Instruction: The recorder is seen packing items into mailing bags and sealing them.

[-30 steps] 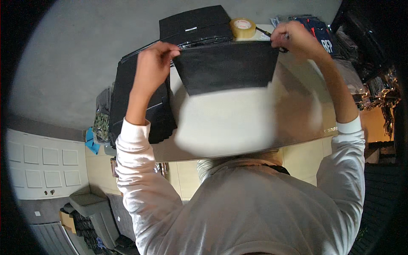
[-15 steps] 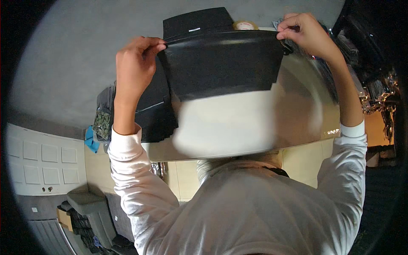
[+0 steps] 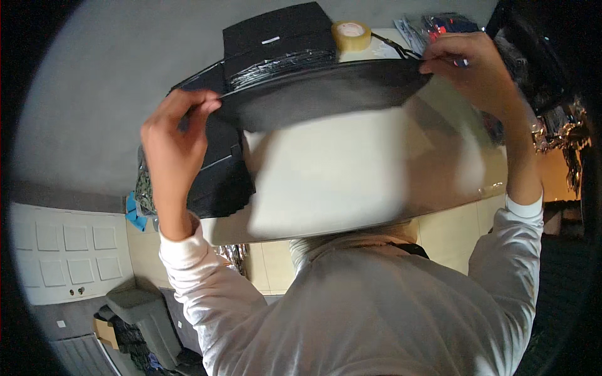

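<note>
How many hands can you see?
2. The left hand pinches the black sheet at its left end, and the right hand pinches it at its right end. No others show.

- The black sheet (image 3: 320,94) is seen as mostly matt.
- The tabletop (image 3: 329,172) is seen smooth and glossy.
- Shiny plastic is seen on the tape roll (image 3: 355,43).

This looks like a homelike packing room: a table (image 3: 332,172) holds packing tape (image 3: 352,36) near plastic-bagged clothes (image 3: 453,24); white panelled doors (image 3: 70,239) and a gray sofa (image 3: 139,307) show leftward.
</note>
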`<state>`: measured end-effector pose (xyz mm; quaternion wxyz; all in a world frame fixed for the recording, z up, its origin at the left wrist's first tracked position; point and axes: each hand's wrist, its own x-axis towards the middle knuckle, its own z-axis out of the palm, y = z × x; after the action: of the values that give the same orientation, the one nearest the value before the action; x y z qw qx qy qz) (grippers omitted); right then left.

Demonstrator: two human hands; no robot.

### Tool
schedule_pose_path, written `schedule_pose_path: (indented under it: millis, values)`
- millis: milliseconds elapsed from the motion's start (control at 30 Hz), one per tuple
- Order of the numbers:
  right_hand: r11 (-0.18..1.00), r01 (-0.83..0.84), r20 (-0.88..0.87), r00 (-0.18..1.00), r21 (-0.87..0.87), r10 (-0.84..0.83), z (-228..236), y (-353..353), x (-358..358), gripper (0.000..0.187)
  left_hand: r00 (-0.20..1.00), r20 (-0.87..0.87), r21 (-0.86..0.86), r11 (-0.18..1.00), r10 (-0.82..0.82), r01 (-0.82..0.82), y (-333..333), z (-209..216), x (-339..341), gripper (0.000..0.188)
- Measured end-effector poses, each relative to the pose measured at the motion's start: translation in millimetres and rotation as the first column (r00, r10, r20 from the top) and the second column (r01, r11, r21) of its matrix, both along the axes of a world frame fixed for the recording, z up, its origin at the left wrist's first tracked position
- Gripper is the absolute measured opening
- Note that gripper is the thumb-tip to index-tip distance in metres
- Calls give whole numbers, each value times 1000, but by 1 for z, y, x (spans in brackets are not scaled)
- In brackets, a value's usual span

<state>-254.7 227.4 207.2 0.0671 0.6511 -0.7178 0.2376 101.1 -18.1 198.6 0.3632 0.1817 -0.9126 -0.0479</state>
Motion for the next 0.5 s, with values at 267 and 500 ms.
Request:
schedule_pose_path:
  millis: [267,500]
  values:
    - [992,-103,476,878,77,55,-44,-2,-25,29,976,46,560,814,-214,152,-16,-37,-14,16]
    - [950,-174,719,691,259,-70,-209,-62,-78,41,915,317,656,754,-251,-20,-89,-165,-85,31]
